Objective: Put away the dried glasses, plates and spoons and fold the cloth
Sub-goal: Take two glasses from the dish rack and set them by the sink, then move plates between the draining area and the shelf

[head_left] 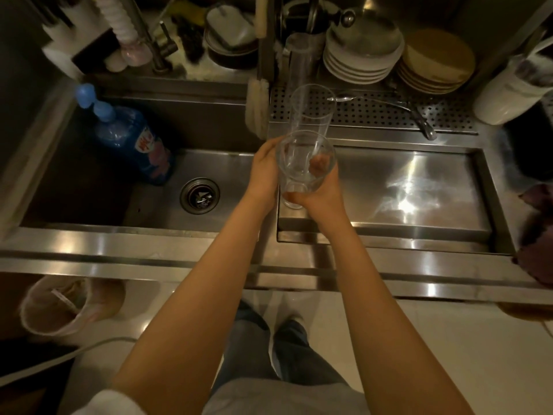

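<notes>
The left hand (263,175) and right hand (321,199) hold a clear glass (305,157), fingers (268,149) wrapped round it; a second glass (312,109) stands behind.

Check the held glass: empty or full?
Empty: the glass is clear throughout, no liquid line; left hand and right hand hold it.

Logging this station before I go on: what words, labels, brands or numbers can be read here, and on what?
Nothing can be read for certain.
Soap bottle in the sink: red and white label with lettering, too blurred to read.
Held glass and tall glass: no print that I can see.
Stacked plates: no marks visible.
</notes>
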